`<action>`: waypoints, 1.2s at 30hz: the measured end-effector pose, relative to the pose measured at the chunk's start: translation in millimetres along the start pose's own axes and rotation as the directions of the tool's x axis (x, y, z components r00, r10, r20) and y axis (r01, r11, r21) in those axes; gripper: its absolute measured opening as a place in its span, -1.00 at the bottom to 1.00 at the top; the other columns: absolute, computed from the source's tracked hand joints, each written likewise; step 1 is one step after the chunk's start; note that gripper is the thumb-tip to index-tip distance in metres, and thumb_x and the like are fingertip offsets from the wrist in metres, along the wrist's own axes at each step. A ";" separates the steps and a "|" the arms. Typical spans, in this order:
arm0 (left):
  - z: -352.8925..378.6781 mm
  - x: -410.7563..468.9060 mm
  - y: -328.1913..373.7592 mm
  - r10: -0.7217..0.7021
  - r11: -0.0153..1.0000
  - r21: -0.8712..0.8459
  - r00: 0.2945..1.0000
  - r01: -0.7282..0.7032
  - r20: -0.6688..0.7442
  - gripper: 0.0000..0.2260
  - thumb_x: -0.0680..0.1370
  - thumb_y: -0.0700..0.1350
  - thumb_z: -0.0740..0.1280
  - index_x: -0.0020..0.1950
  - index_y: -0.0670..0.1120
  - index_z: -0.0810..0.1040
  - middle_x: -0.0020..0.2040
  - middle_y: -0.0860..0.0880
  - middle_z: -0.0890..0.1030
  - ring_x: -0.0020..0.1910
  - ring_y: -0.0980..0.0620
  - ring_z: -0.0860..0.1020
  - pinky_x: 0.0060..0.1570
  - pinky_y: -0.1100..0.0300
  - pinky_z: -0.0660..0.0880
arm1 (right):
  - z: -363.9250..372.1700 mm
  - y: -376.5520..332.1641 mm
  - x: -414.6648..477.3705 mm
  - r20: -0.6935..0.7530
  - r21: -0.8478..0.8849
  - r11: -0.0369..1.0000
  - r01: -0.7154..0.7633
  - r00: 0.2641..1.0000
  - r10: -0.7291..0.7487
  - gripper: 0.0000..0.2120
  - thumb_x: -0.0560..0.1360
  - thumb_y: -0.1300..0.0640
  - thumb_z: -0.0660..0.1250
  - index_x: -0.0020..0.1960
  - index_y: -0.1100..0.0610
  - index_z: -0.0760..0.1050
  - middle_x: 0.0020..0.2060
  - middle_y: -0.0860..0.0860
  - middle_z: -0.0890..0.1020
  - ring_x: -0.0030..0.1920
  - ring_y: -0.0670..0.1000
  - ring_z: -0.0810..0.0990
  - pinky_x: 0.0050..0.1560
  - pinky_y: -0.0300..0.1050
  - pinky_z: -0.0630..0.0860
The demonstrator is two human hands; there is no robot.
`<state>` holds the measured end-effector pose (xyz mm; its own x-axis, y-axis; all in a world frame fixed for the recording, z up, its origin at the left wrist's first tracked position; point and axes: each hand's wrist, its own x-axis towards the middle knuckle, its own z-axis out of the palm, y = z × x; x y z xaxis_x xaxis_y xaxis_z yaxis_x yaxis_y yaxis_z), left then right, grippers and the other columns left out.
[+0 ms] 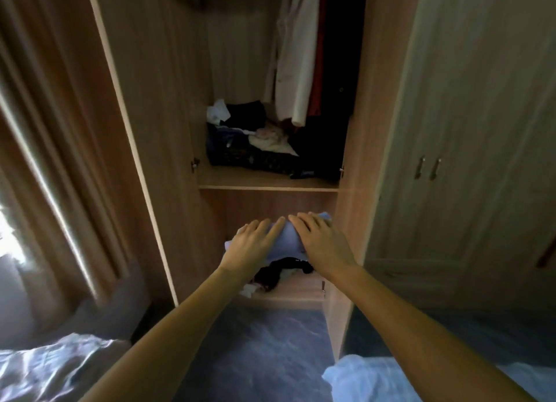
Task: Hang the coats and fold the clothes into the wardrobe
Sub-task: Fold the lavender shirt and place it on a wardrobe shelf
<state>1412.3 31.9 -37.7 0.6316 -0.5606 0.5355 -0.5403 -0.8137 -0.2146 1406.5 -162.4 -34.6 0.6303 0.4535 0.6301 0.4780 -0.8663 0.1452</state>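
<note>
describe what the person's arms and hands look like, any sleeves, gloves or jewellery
Both arms are bare for as far as the frame shows them: no sleeve is visible. The left hand and the right hand wear no gloves, and no watch, bracelet or ring shows on either wrist or on the fingers, though the picture is somewhat blurred.

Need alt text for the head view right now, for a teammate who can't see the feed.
Both hands, left hand and right hand, press palms-down on a folded light blue garment at the lower shelf of an open wardrobe. Above, a shelf holds jumbled clothes beneath a hanging white coat.
</note>
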 end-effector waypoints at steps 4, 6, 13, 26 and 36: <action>29.6 20.2 -63.5 0.013 1.000 -0.023 1.000 -0.013 -0.017 -0.22 0.18 -0.17 0.59 0.32 -0.14 0.31 0.02 -0.17 0.60 -0.12 -0.18 0.61 -0.19 -0.04 0.60 | 41.4 -2.5 54.2 0.013 -0.021 1.000 -0.007 1.000 0.007 -0.26 0.10 0.21 0.64 0.24 0.25 0.49 0.09 0.17 0.61 0.04 0.19 0.62 -0.06 0.09 0.61; 47.3 32.2 -88.2 -0.012 0.999 -0.030 1.000 0.012 -0.018 -0.22 0.21 -0.18 0.59 0.34 -0.13 0.30 0.04 -0.17 0.60 -0.10 -0.19 0.61 -0.17 -0.06 0.60 | 58.8 0.7 78.2 0.034 -0.017 1.000 -0.013 0.999 0.014 -0.22 0.07 0.24 0.64 0.25 0.26 0.48 0.09 0.17 0.61 0.05 0.20 0.61 -0.07 0.10 0.61; 121.8 83.6 -136.2 -0.058 0.994 -0.089 0.998 0.056 -0.012 -0.19 0.18 -0.21 0.60 0.34 -0.12 0.29 0.06 -0.17 0.60 -0.08 -0.21 0.61 -0.18 -0.08 0.60 | 134.1 49.9 135.0 0.078 -0.013 1.000 0.008 0.997 -0.007 -0.26 0.13 0.22 0.63 0.27 0.23 0.47 0.09 0.16 0.60 0.06 0.19 0.60 -0.05 0.10 0.60; 216.2 203.1 -226.4 -0.228 0.974 -0.007 0.973 0.228 0.046 -0.29 0.27 -0.17 0.60 0.32 -0.11 0.31 0.07 -0.17 0.61 -0.04 -0.22 0.61 -0.16 -0.09 0.59 | 272.6 155.2 268.8 0.068 0.129 0.987 0.095 0.992 -0.104 -0.34 0.20 0.30 0.57 0.28 0.21 0.48 0.09 0.15 0.61 0.03 0.19 0.61 -0.06 0.11 0.59; 293.6 227.3 -304.0 -0.261 0.965 0.037 0.963 0.259 0.069 -0.34 0.21 -0.18 0.62 0.23 -0.15 0.41 -0.06 -0.15 0.64 -0.21 -0.16 0.63 -0.32 0.06 0.59 | 381.4 171.0 335.1 0.114 0.224 0.965 0.139 0.979 -0.167 -0.39 0.24 0.18 0.59 0.25 0.20 0.50 0.03 0.13 0.63 -0.04 0.18 0.63 -0.11 0.10 0.60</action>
<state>1883.4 106.7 -90.5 0.7872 -0.3384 0.5155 -0.3377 -0.9361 -0.0987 1932.8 -78.6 -89.5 0.6068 0.6130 0.5059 0.6855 -0.7258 0.0571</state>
